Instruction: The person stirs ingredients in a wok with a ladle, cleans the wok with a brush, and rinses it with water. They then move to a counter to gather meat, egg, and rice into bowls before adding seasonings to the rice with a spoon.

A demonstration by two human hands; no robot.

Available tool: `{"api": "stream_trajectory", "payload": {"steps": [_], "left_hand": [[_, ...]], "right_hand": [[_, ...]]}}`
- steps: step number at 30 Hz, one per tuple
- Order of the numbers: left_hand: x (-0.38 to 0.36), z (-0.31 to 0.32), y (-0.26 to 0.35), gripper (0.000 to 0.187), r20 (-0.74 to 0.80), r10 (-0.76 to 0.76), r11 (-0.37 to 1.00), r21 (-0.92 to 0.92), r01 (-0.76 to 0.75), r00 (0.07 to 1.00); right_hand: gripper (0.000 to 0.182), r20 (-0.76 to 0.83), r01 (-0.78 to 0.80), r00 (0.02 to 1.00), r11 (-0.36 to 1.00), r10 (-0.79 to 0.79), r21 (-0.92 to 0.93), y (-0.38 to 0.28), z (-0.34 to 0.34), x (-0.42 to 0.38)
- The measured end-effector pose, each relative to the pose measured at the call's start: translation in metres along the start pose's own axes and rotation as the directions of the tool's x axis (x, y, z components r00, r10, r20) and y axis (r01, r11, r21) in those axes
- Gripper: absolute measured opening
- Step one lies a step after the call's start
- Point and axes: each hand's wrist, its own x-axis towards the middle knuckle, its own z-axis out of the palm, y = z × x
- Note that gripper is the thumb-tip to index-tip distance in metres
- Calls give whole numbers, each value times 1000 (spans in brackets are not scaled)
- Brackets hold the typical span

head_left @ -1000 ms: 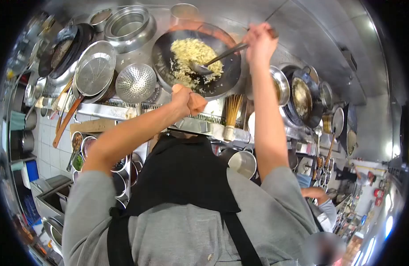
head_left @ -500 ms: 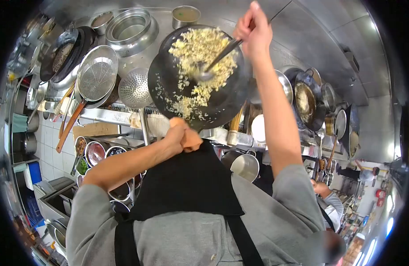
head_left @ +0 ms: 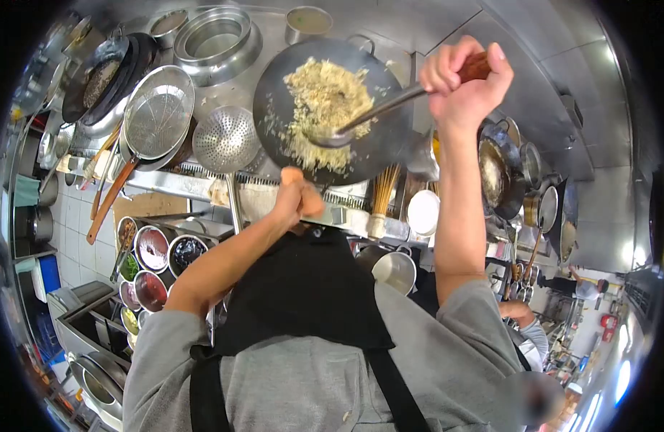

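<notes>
Far left: condiment bowls (head_left: 153, 248) sit below the bench (head_left: 173, 183) edge, well apart from the action. On the bench a mesh skimmer (head_left: 157, 111) with a wooden handle lies beside a perforated strainer (head_left: 225, 138), which sits just beside the wok's left rim.

Your left hand (head_left: 294, 198) is closed tight around an orange cloth (head_left: 310, 204) at the wok's near rim; the handle itself is hidden under the cloth. The wok (head_left: 332, 111) looks tilted toward you, with the fried rice (head_left: 325, 104) piled in the middle and loose grains out to the left.

Your right hand (head_left: 461, 83) is fisted around the ladle's wooden grip. The ladle (head_left: 332, 137) has its bowl down in the near edge of the rice.

Right: more woks and pots (head_left: 501, 169), and another person's arm (head_left: 519, 313) low on the right.

Risks, my read:
- The tilt puts the rice close to the near rim, so a hard push with the ladle could spill it onto the bench.
- If the cloth slips or bunches, you lose the wok or touch hot metal.
- The strainer is close, so a swing left could knock it.
</notes>
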Motion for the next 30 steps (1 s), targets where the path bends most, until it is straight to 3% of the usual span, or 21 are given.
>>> {"api": "stream_trajectory", "payload": {"steps": [1,2,3,4,5,9,10,11,12,13,14,17,18,20,22,23,24,26,28,29,30], "left_hand": [[57,-36,-9,12,552,-70,988,-78,135,831],[55,-15,4,14,358,-48,998,-23,60,933],[59,0,12,10,253,-22,1000,-12,26,967],[63,16,21,9,146,3,1000,6,-4,989],[74,22,27,14,143,13,999,-34,-8,990],[55,47,44,25,84,39,992,117,-48,996],[56,46,47,29,97,16,988,150,-31,995],[58,47,47,29,101,22,987,153,-37,995],[60,45,45,32,89,-16,987,164,1,996],[64,42,44,34,74,-47,984,175,34,996],[69,41,39,38,14,-35,986,165,32,999],[67,38,35,42,32,-91,994,61,89,995],[53,43,42,47,3,-121,987,106,120,993],[46,51,44,48,-89,-102,989,97,111,991],[47,55,43,46,-84,-104,990,92,111,991],[49,58,40,40,-72,-76,991,104,83,995],[53,60,40,34,-55,-47,992,114,53,997],[65,56,42,33,-36,-66,988,139,70,997],[53,57,44,27,-19,-95,985,142,97,995],[55,59,43,27,-21,-93,988,125,95,995],[59,59,42,24,-56,-68,988,136,75,996]], "right_hand": [[52,-90,-6,996,1000,3,-26,-9,1,-4],[49,-30,33,999,999,-33,-14,-28,4,-6],[46,-22,99,995,991,-102,-85,-58,19,-8],[43,103,159,982,987,-156,-17,-85,8,-7],[52,230,179,955,982,-187,56,-113,2,-6],[51,344,444,838,896,-424,20,-143,-8,-36],[51,244,509,839,860,-487,-34,-110,-5,-47],[46,110,565,813,820,-572,89,-52,-10,-51],[44,-55,598,784,776,-618,-203,14,-13,-57],[43,-218,497,732,725,-646,-477,80,-15,-62],[39,-33,317,947,946,-320,-73,128,-40,-60],[35,-248,304,925,952,-288,26,84,-32,-28],[38,-243,329,922,940,-301,86,58,-19,-26],[37,-126,442,895,887,-427,133,42,-4,-38],[34,-158,605,786,796,-598,1,93,3,-48],[38,10,553,805,743,-593,-377,112,3,-51],[34,150,471,882,829,-446,-302,134,-4,-47],[27,10,199,980,964,-200,-178,145,-19,-26],[24,88,120,990,977,-106,-174,75,-25,-11],[26,-22,45,999,996,-47,-77,51,-30,-18],[26,42,66,997,998,-67,10,22,-33,-32]]}}
